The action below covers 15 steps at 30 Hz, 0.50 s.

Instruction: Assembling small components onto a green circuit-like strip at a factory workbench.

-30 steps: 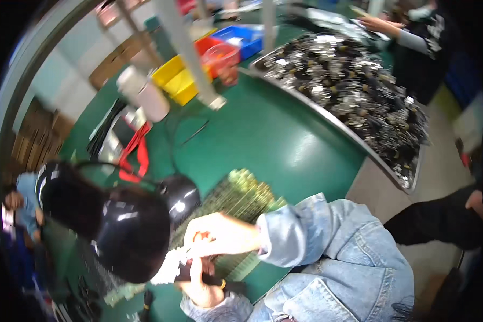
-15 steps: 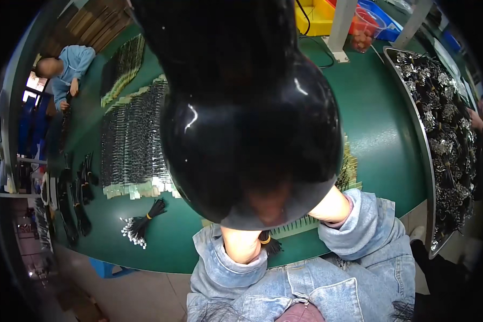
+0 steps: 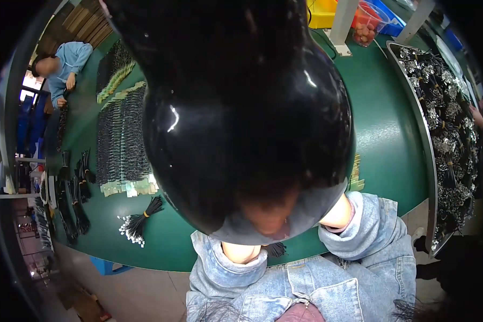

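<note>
A large glossy black rounded object (image 3: 247, 129), like a lamp hood, fills the middle of the picture and hides my fingers. My left hand (image 3: 240, 252) shows only its wrist under the hood's lower edge. Of my right hand (image 3: 338, 214), just the wrist appears at the hood's lower right. What either hand holds is hidden. Beside my left wrist, the end of a black wire bundle (image 3: 277, 249) pokes out. Farther left lies a banded bundle of black wires with white ends (image 3: 139, 221). Yellowish strips (image 3: 356, 174) show right of the hood.
Rows of black wires on pale green strips (image 3: 122, 142) cover the green table (image 3: 387, 126) at left, with more black bundles (image 3: 76, 206) beyond. A metal tray (image 3: 425, 140) of wire bundles stands right. A co-worker (image 3: 70, 64) sits far left; a clear tub (image 3: 366, 29) stands at the back.
The black hood looks larger and reaches lower, covering more of my wrists and the green strip between them. The table things at left have shifted slightly left in the picture.
</note>
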Motion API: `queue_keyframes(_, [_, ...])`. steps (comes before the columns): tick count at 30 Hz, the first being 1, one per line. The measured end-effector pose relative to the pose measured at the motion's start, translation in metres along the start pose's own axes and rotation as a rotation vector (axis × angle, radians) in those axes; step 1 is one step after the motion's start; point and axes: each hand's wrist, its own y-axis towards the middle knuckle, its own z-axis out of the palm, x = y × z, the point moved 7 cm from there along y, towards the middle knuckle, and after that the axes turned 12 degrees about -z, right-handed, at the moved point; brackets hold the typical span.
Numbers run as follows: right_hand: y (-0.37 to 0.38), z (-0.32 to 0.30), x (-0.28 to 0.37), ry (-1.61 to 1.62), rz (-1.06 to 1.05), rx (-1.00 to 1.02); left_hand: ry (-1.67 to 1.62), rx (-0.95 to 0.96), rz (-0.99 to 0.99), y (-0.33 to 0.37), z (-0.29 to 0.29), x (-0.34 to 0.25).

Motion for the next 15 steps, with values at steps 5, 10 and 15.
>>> queue_keyframes(5, [0.0, -0.006, 0.01, 0.024, -0.052, -0.041, 0.019, 0.003, -0.001, 0.004, 0.003, 0.008])
queue_keyframes(10, [0.007, 0.009, 0.001, 0.044, -0.003, 0.069, 0.258, -0.276, 0.186, -0.01, -0.021, -0.007])
queue_keyframes(15, [0.008, 0.014, -0.014, 0.298, 0.082, 0.056, 0.021, -0.063, 0.045, -0.006, -0.024, 0.003])
